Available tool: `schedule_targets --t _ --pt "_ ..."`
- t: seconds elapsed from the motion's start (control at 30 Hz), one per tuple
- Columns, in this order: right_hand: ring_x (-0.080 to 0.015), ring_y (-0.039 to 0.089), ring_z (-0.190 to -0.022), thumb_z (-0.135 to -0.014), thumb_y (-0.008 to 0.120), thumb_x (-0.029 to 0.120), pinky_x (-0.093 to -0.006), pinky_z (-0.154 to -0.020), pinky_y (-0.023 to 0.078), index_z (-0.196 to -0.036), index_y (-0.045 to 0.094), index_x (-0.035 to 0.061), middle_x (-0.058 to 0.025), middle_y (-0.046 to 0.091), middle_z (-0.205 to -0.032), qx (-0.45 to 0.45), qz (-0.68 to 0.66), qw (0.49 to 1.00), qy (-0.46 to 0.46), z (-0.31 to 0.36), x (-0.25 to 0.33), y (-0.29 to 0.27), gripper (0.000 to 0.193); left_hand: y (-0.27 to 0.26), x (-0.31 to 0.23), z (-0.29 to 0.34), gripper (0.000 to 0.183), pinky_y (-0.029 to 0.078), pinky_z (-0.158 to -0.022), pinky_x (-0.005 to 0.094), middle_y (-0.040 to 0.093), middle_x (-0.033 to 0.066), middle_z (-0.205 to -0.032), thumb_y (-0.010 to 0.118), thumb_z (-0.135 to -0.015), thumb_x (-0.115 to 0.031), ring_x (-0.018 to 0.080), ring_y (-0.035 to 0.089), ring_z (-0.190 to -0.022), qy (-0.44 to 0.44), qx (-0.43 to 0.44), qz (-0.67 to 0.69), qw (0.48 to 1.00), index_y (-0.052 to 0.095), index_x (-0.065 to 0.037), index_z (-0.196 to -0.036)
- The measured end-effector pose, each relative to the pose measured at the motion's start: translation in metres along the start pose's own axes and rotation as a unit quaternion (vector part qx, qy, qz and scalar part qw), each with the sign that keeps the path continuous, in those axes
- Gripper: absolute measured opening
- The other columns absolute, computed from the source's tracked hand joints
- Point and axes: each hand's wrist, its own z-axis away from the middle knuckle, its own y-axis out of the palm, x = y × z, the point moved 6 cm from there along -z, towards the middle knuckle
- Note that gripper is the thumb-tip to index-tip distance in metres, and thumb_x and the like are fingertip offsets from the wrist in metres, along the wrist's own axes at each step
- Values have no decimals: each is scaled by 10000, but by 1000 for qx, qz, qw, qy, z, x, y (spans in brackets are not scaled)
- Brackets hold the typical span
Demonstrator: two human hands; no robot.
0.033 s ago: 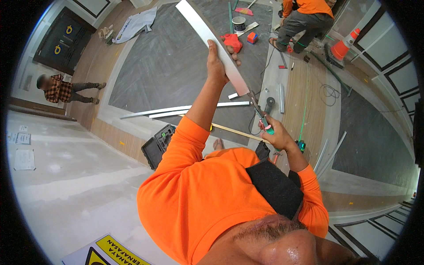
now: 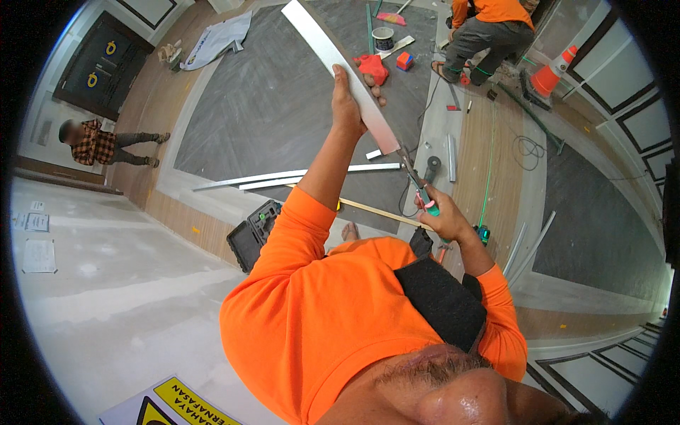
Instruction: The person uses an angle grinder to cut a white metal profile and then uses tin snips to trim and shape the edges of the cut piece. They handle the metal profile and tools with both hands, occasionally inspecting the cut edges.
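My left hand is wrapped round a long silver metal profile, thumb on its broad face and fingers beneath. The strip slants from the upper left down toward my right hand. That hand is closed on the handles of a pair of tin snips, which have green and pinkish grips. The snips' jaws meet the near end of the profile at its corner; how deep they bite is too small to tell.
Metal strips and a wooden batten lie on the floor ahead. An open tool case sits at left, a grinder-like tool near the snips. A co-worker crouches by a traffic cone; another person stands far left.
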Motion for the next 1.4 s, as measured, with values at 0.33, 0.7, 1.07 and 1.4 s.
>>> schedule_targets --t 0.33,0.7,1.07,1.4 --pt "-147 518 -787 -782 660 113 -302 -756 460 -1208 547 -38 -41 547 -835 -20 31 999 -13 -1 1 1 466 -3 2 3 681 507 -575 380 542 56 -829 425 -936 -696 190 570 -671 3 -7 -3 1000 426 -99 -1264" --pt "-180 563 -880 -771 674 109 -325 -827 479 -1251 515 11 -59 578 -935 9 0 1000 -1 -2 -10 14 515 -9 12 12 682 510 -591 377 543 49 -821 438 -940 -682 182 566 -683 -15 2 2 1000 417 -103 -1300" --pt "-131 535 -810 -774 685 107 -296 -762 468 -1133 568 -2 -27 568 -887 -13 -24 1000 -5 -1 -6 17 394 -4 4 22 650 540 -572 385 562 61 -809 487 -902 -709 200 605 -670 10 12 -4 1000 535 -77 -1047" --pt "-123 528 -760 -792 668 132 -295 -728 465 -1049 583 1 -25 554 -814 -51 4 998 -33 1 -6 19 300 -8 5 23 665 543 -564 380 560 68 -778 478 -908 -706 204 603 -646 13 -1 -10 1000 555 -47 -948"
